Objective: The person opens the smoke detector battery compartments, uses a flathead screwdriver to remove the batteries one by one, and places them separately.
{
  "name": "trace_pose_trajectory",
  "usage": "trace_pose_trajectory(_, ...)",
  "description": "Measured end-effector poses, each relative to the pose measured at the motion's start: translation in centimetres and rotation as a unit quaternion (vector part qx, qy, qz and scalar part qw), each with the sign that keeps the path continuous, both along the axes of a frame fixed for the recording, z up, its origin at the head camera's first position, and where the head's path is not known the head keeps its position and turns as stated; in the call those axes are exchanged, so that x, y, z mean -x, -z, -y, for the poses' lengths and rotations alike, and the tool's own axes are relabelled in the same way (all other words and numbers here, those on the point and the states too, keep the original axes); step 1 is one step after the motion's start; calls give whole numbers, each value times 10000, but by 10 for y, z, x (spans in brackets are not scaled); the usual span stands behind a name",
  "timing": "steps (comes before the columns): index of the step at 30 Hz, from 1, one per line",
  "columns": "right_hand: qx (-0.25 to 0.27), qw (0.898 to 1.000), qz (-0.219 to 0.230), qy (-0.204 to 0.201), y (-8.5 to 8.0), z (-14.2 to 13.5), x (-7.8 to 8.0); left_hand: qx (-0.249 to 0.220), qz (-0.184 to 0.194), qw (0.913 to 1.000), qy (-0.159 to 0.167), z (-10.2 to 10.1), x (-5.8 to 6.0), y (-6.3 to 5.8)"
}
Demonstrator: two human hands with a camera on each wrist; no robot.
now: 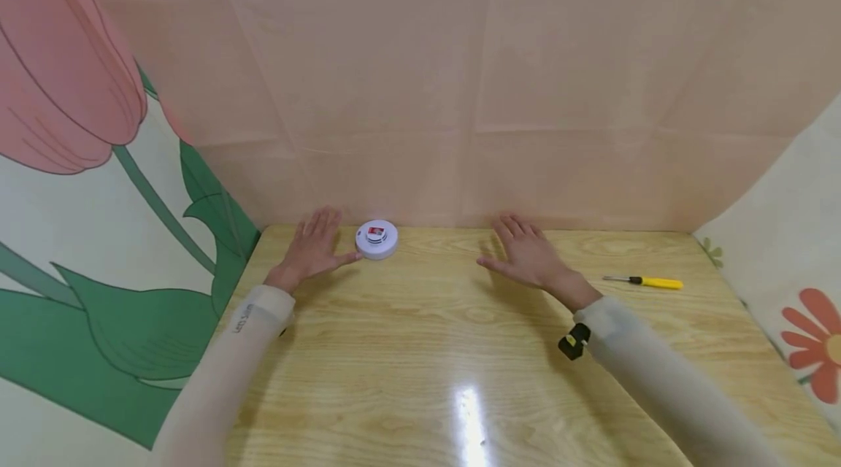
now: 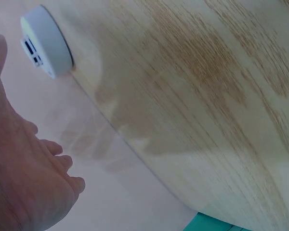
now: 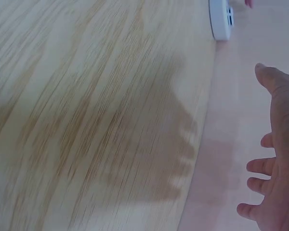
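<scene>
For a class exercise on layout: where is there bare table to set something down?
Widest: the wooden table between the left sleeve and right sleeve. Another patch lies between the smoke detector and right hand; a third, between the screwdriver and right sleeve. Crowded: back left, where the left hand is close beside the smoke detector.

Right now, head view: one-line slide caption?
Over a wooden table, left hand beside a round white device, right hand between that and a yellow-handled screwdriver, both hands empty.
</scene>
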State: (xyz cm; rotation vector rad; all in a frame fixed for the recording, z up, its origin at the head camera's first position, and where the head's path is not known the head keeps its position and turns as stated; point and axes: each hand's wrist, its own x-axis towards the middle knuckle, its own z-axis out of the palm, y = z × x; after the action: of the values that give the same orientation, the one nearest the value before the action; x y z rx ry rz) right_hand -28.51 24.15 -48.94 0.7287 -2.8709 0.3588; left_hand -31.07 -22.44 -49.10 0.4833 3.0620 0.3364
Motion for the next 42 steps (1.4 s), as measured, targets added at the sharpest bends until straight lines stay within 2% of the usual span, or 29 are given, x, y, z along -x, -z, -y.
trace_pose_trajectory(5,109,9996,196,-144,-1,18,2,-129,89,9999,55,0,3,5)
trace_pose_trajectory(10,167,9988,318,-334,0,36,3,-223,81,9997,111,-1,1,8)
trace_pose_trajectory(13,374,9976,391,-429,3,46,5,-296,126,9994,141,-3,1,10)
trace_pose_trajectory(20,886,9904,1011,-332,11,68,11,-573,230,9977,298,-4,3,16)
trace_pose_trajectory(23,1029,9877,1138,-300,14,79,13,-728,288,9963,354,-4,5,17)
trace_pose_trajectory(30,1321,9817,1347,-246,21,103,18,-1430,562,9871,448,-9,4,17)
trace_pose_trajectory(42,1572,9750,1562,-156,31,147,30,-1955,1048,9745,335,-10,9,19)
